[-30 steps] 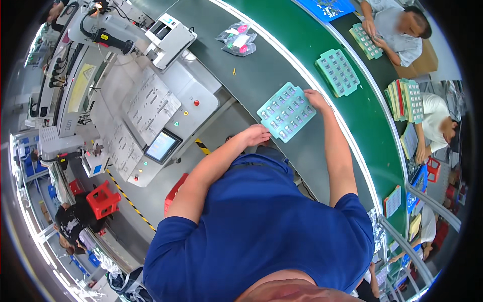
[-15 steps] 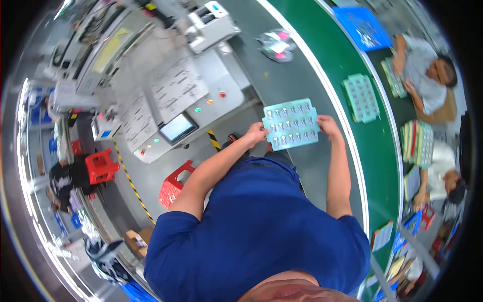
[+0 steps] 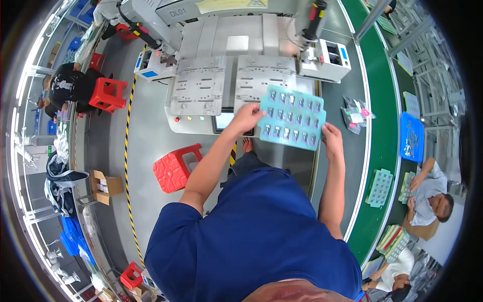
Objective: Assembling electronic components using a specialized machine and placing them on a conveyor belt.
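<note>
Where the turquoise tray is: up in the air ahead of the navy shirt, held from opposite ends, its right end lower in view than its left.
Small parts: metallic, set in the tray in three rows of six.
Left grip: clamped on the tray's left edge, thumb at the rim; the fingertips underneath are hidden.
Right grip: clamped on the right edge near its lower corner, thumb at the rim, fingers bent.
Grey machine: beyond the tray, carrying two slotted metal plates side by side; the tray covers part of the right-hand one in view.
Screen: at the machine's front edge, partly hidden behind the left wrist.
White-cased units: one at each outer side of the plates.
Table: dark grey, running along the right, with a clear plastic bag on it showing pink and white contents.
Green belt: just beyond the table, bearing a second filled tray.
Blue bin: past the belt, with small metal pieces inside.
Co-worker: at the far side of the belt, in a light grey shirt, hands at another tray.
Red stool: on the floor, near the left forearm.
</note>
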A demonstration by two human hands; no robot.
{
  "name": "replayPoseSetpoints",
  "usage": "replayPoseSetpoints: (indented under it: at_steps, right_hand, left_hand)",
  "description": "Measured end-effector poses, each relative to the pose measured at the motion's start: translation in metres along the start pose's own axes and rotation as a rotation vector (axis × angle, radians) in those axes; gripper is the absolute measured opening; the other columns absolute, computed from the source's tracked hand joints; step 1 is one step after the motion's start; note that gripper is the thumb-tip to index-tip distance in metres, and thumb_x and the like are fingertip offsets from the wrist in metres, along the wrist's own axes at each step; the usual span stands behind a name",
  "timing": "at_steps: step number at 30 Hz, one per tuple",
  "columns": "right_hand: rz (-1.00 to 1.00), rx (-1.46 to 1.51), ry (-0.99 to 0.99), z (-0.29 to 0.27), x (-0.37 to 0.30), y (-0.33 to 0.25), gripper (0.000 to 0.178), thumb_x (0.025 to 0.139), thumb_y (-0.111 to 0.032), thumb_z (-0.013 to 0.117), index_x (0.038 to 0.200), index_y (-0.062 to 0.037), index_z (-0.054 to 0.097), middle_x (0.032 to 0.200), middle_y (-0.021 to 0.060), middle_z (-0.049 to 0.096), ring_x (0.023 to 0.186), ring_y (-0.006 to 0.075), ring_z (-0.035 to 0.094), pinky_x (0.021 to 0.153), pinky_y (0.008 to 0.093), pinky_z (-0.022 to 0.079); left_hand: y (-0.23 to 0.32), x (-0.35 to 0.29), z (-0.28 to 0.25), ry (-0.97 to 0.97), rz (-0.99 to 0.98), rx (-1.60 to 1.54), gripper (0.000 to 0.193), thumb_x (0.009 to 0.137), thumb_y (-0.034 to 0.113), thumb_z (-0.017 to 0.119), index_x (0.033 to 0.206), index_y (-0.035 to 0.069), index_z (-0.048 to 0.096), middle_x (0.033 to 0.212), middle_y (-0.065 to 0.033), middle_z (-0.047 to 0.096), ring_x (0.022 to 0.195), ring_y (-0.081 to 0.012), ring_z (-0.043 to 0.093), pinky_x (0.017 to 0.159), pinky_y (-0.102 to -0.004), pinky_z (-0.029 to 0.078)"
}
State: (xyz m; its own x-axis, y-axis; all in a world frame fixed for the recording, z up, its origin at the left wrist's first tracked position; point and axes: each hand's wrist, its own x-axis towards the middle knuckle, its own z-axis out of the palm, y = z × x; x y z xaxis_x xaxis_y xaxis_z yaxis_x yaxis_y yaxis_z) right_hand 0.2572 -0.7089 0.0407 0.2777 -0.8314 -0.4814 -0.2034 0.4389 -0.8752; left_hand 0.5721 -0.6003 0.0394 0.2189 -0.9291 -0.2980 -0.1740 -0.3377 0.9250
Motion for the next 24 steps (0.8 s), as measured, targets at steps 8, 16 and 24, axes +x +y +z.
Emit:
replayPoseSetpoints:
  at_steps: [8,16,24]
  right_hand:
    - [0.000,-0.068,-0.080,0.094,0.130,-0.039,0.025,0.094,-0.016,0.055,0.114,-0.0031,0.064,0.101,0.0020,0.064,0.090,0.0130,0.059,0.080,0.0300,0.047]
    - [0.054,-0.157,-0.049,0.111,0.157,-0.045,0.028,0.094,-0.018,0.056,0.118,-0.0042,0.062,0.099,0.0008,0.064,0.090,0.0129,0.059,0.080,0.0297,0.046]
    - [0.074,-0.158,-0.044,0.109,0.156,-0.045,0.025,0.092,-0.012,0.057,0.112,0.0006,0.065,0.096,0.0034,0.065,0.084,0.0135,0.060,0.074,0.0291,0.049]
  left_hand:
    - [-0.032,0.108,-0.102,0.076,0.010,0.093,0.025,0.085,0.020,0.067,0.095,-0.003,0.068,0.082,-0.0134,0.069,0.074,-0.0202,0.063,0.071,-0.0341,0.049]
    - [-0.047,0.129,-0.113,0.068,-0.095,0.064,0.028,0.085,0.023,0.068,0.097,-0.003,0.069,0.085,-0.0144,0.069,0.078,-0.0224,0.065,0.073,-0.0343,0.049]
    - [-0.057,0.130,-0.110,0.051,-0.147,0.042,0.026,0.086,0.020,0.068,0.094,-0.004,0.067,0.081,-0.0115,0.068,0.073,-0.0186,0.060,0.070,-0.0335,0.047]
